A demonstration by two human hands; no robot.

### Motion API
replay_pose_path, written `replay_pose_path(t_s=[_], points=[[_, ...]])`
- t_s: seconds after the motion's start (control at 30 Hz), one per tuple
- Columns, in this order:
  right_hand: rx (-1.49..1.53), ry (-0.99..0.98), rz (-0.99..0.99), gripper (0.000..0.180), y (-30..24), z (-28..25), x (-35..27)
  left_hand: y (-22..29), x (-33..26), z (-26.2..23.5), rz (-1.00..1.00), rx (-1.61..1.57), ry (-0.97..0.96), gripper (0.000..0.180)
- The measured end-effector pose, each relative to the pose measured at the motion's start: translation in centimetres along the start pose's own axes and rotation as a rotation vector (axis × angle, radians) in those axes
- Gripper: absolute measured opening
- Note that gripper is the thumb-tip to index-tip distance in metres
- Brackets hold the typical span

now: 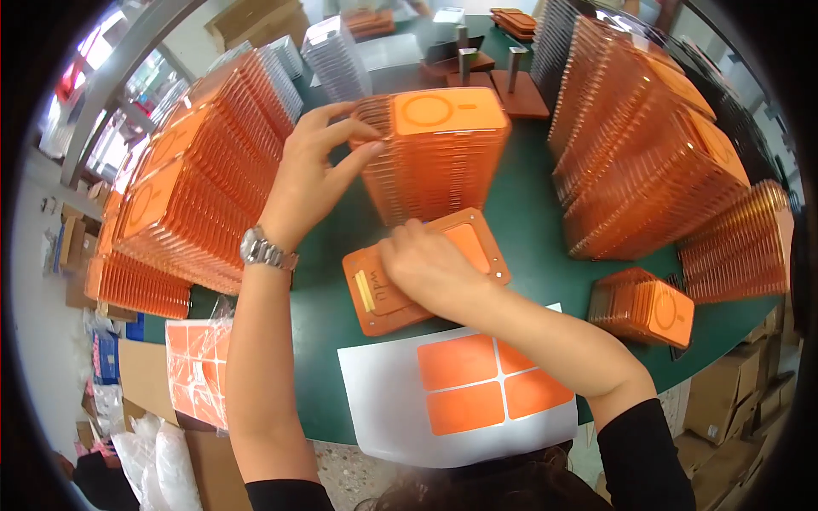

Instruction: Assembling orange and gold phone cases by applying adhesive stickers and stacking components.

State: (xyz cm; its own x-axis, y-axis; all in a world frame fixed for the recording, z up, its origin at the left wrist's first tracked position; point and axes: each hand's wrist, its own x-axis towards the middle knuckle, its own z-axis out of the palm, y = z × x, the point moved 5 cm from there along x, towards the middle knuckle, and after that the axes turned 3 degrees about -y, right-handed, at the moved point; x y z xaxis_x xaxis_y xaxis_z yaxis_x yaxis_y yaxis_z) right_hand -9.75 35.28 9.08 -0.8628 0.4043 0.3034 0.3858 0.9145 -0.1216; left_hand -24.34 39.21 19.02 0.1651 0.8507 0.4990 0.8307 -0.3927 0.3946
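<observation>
Head view | left hand [311,175], grip pinched on top orange case of center stack [434,157] on green desk [537,255] | right hand [426,268] pressed flat on orange jig [477,247], grip undetermined | steadying stack advisable while peeling one case.

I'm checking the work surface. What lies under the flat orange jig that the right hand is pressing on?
The orange jig lies on the green table, its near edge by the white sticker sheet. The right hand covers its middle; anything beneath it is hidden.
</observation>
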Motion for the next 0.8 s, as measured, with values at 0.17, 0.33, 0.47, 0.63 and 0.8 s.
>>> replay_pose_path(t_s=[0.17, 0.33, 0.47, 0.63, 0.8], points=[[0.185, 0.126, 0.057, 0.014, 0.6, -0.2, -1.6, 0.2, -1.6, -0.5, -0.091, -0.161, 0.028, 0.017], [0.579, 0.507, 0.325, 0.021, 6.7, -2.8, -8.2, 2.0, -9.2, -0.2, -0.301, -0.392, 0.028, 0.011], [0.841, 0.469, 0.661, 0.026, 10.3, -0.4, -11.7, 3.0, -16.6, 3.9, -0.354, -0.308, 0.030, 0.010], [0.897, 0.368, 0.682, 0.040, 10.2, 1.3, -11.1, 4.9, -18.4, 6.4, -0.313, -0.135, 0.003, 0.014], [1.212, 0.156, 0.846, 0.046, 10.5, 1.9, -9.6, 4.2, -18.8, 6.6, -0.336, -0.242, -0.007, 0.050]])
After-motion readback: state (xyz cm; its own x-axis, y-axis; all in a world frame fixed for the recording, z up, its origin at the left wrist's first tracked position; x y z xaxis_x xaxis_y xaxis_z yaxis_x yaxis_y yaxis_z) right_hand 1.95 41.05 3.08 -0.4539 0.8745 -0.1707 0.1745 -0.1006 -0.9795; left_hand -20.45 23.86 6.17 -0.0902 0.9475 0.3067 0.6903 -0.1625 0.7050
